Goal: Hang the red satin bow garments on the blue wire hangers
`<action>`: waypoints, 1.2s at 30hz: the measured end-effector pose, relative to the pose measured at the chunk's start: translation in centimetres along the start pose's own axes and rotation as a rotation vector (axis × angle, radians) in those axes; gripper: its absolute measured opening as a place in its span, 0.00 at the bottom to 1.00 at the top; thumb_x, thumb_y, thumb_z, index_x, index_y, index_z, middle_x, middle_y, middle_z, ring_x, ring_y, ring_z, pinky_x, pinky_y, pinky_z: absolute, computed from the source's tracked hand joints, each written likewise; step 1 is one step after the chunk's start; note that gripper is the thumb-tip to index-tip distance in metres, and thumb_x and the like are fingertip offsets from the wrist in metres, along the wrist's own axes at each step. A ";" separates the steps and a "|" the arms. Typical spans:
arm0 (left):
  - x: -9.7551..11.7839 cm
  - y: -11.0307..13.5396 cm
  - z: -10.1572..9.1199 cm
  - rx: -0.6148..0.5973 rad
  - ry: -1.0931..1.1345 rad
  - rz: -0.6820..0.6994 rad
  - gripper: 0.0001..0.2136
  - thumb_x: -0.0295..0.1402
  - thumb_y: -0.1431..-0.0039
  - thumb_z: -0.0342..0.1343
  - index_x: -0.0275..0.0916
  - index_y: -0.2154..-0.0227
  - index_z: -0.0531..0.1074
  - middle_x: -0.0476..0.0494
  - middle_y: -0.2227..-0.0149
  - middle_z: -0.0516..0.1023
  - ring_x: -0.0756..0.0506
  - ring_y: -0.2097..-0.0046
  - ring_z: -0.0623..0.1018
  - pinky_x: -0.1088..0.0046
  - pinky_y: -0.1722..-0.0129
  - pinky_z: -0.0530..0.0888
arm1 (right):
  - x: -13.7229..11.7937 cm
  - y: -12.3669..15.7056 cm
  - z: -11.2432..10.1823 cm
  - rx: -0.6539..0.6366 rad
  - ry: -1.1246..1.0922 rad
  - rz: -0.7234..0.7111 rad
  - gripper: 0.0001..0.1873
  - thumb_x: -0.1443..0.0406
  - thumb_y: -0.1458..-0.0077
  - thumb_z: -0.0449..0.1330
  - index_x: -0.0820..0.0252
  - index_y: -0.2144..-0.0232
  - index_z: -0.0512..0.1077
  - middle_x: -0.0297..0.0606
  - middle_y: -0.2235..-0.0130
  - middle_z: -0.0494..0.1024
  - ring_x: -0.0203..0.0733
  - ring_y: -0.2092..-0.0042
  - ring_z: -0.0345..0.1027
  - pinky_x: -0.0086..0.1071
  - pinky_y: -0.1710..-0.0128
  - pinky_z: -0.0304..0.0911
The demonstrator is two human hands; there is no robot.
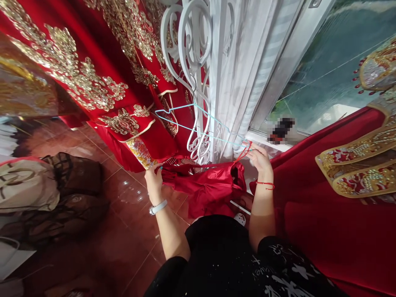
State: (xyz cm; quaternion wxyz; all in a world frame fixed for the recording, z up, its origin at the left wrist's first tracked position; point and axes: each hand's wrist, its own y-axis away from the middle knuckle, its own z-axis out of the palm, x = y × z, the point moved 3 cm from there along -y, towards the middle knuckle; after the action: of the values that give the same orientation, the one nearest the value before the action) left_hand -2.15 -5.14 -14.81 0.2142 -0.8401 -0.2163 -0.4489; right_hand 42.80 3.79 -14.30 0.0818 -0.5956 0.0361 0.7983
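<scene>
A red satin garment (210, 181) stretches between my two hands, its top edge pulled nearly straight. My left hand (154, 181), with a pale watch at the wrist, is closed on the garment's left end. Thin red straps run up from the garment's right end to my right hand (258, 156), whose fingers are closed on them at the corner of a light-blue wire hanger (198, 133). By its hook the hanger hangs from the white scrolled metal stand (195, 62). The right fingertips are partly hidden by the straps.
Red garments with gold sequin trim (77, 74) hang at the left. A beige bag (27, 185) and dark mesh bags (77, 177) lie on the red tiled floor (130, 231). At right are a window (309, 70) and a red garment with beaded gold panels (355, 161).
</scene>
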 end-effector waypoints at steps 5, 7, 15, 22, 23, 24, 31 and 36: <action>-0.8 0.1 0.4 -0.002 -0.023 -0.018 0.14 0.23 0.43 0.54 0.40 0.60 0.83 0.37 0.55 0.85 0.35 0.47 0.81 0.54 0.38 0.71 | -2.5 1.1 0.8 -0.038 -0.096 -0.174 0.22 0.58 0.63 0.80 0.54 0.63 0.84 0.42 0.53 0.87 0.46 0.57 0.82 0.42 0.53 0.79; -1.0 0.0 0.8 -0.001 -0.025 -0.040 0.14 0.24 0.43 0.54 0.41 0.60 0.83 0.37 0.55 0.85 0.35 0.48 0.82 0.53 0.39 0.72 | -3.4 1.8 1.7 -0.099 -0.076 -0.218 0.22 0.56 0.64 0.81 0.55 0.65 0.85 0.43 0.55 0.88 0.54 0.49 0.82 0.50 0.47 0.78; -2.2 -0.1 1.6 -0.065 -0.052 -0.074 0.12 0.24 0.44 0.55 0.45 0.65 0.81 0.40 0.60 0.84 0.36 0.51 0.81 0.55 0.41 0.73 | -6.5 4.4 4.7 -0.322 -0.028 -0.198 0.28 0.51 0.67 0.83 0.55 0.63 0.86 0.44 0.57 0.88 0.61 0.49 0.83 0.59 0.47 0.79; -2.5 -0.3 0.7 -0.116 -0.079 -0.089 0.10 0.26 0.45 0.55 0.42 0.66 0.81 0.41 0.64 0.82 0.38 0.57 0.80 0.58 0.47 0.74 | -6.5 5.3 5.4 -0.242 0.124 -0.235 0.28 0.59 0.69 0.84 0.55 0.60 0.87 0.39 0.55 0.88 0.59 0.49 0.83 0.52 0.45 0.79; -2.5 -0.3 0.7 -0.134 -0.059 -0.090 0.08 0.26 0.46 0.56 0.41 0.68 0.80 0.41 0.66 0.82 0.39 0.59 0.80 0.60 0.48 0.74 | -6.3 5.2 5.9 -0.213 0.131 -0.240 0.27 0.59 0.68 0.83 0.55 0.61 0.87 0.39 0.56 0.88 0.59 0.50 0.83 0.51 0.46 0.79; -2.5 -0.4 0.8 -0.160 -0.038 -0.093 0.07 0.26 0.48 0.57 0.41 0.69 0.79 0.42 0.67 0.82 0.40 0.60 0.80 0.61 0.48 0.75 | -6.1 5.1 6.5 -0.186 0.134 -0.248 0.26 0.58 0.67 0.83 0.56 0.61 0.87 0.39 0.57 0.88 0.58 0.51 0.84 0.49 0.47 0.80; -4.2 0.0 0.4 -0.310 -0.014 -0.116 0.15 0.22 0.66 0.58 0.43 0.72 0.78 0.48 0.68 0.83 0.42 0.62 0.81 0.64 0.51 0.77 | -6.5 4.7 8.5 0.065 0.259 -0.418 0.16 0.53 0.49 0.73 0.58 0.64 0.86 0.39 0.62 0.88 0.51 0.58 0.83 0.43 0.55 0.81; -5.4 0.1 -0.2 -0.289 -0.083 -0.165 0.13 0.21 0.64 0.59 0.43 0.74 0.79 0.46 0.71 0.82 0.42 0.65 0.81 0.65 0.55 0.77 | -6.9 4.8 8.6 0.075 0.370 -0.457 0.13 0.54 0.45 0.68 0.58 0.68 0.82 0.39 0.65 0.85 0.46 0.62 0.80 0.40 0.56 0.77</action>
State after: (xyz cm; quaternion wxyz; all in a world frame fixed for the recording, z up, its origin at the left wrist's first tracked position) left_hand -4.96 -6.22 -19.34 0.0445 -0.8594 -0.2262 -0.4564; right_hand 35.74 -0.24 -5.47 0.2735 -0.7201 -0.0550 0.6353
